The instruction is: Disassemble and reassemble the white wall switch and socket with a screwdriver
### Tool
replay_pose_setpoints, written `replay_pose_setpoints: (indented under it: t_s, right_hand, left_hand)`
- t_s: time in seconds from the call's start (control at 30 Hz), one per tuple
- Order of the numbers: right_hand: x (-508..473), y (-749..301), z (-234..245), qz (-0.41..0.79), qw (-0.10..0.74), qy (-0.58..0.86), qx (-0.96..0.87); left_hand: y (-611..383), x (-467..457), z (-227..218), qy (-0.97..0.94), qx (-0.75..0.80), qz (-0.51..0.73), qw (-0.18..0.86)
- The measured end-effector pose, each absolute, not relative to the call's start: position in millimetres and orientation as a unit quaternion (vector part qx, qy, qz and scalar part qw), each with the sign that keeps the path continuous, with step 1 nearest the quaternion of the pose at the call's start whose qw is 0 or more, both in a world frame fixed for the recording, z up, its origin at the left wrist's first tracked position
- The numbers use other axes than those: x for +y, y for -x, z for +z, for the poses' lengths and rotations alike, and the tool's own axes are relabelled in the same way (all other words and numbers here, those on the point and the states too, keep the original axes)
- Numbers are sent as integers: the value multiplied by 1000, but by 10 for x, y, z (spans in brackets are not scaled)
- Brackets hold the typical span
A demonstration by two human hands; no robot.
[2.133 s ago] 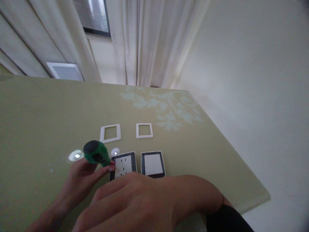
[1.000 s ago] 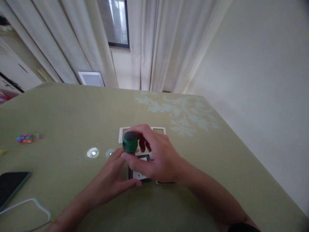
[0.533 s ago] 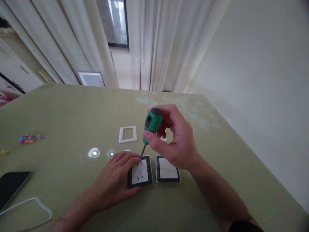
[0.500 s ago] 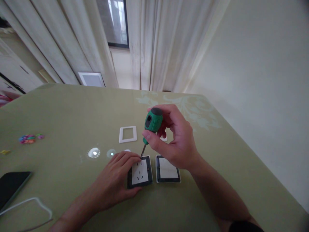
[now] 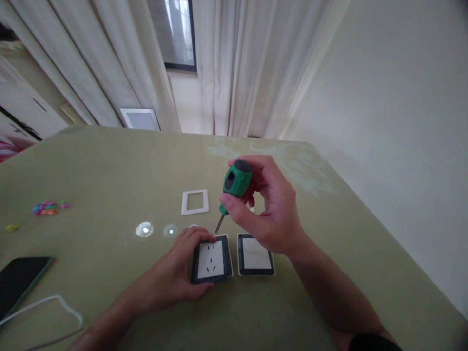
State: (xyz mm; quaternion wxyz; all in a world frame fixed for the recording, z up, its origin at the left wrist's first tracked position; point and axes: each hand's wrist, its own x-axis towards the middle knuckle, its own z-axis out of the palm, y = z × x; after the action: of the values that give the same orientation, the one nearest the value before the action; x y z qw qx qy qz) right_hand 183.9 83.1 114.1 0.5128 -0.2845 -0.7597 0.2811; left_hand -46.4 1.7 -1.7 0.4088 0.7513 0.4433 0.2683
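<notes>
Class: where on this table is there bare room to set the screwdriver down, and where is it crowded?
Bare table lies right of the switch plate, to the edge, and far beyond the white frame. Crowded: the middle, where the left hand grips the socket plate and the right hand holds the screwdriver.

Dim, soft daylight from the curtained window (image 5: 179, 34); wide-angle stretch at edges.

Green screwdriver (image 5: 236, 183) was gripped, tilted, in right hand (image 5: 272, 214), tip near socket plate (image 5: 211, 256) far edge | socket plate was held on bench (image 5: 109, 170) by left hand (image 5: 175, 278) | switch plate (image 5: 256, 253) was laid just beside | white frame (image 5: 195, 202) was seen beyond
</notes>
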Motion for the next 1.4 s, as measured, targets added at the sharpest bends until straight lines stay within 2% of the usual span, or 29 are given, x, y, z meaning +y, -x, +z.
replay_pose_setpoints:
  t_s: [0.2, 0.3, 0.4, 0.57, 0.77, 0.93, 1.1, 1.4]
  right_hand:
    - [842, -1856, 1129, 279, 549, 271, -740]
    - [845, -1881, 1139, 294, 556, 274, -728]
    - [855, -1899, 1147, 320, 515, 278, -745]
    - [907, -1819, 1087, 292, 389, 281, -827]
    - [926, -1570, 791, 293, 258, 315, -865]
    - [820, -1423, 579, 242, 190, 318, -897]
    - [731, -1359, 475, 183, 166, 301, -921]
    - [705, -1348, 433, 176, 161, 307, -921]
  left_hand:
    - [609, 17, -82, -634, 418, 333, 559]
    - [643, 41, -100, -570, 405, 392, 598]
    - [609, 78, -95, -502, 386, 444, 634]
    - [479, 127, -55, -286, 318, 550, 717]
    - [404, 187, 179, -24, 325, 635, 700]
    - [370, 211, 302, 76, 375, 649, 658]
    - [339, 196, 282, 93, 359, 652, 662]
    - [303, 196, 322, 102, 337, 662, 662]
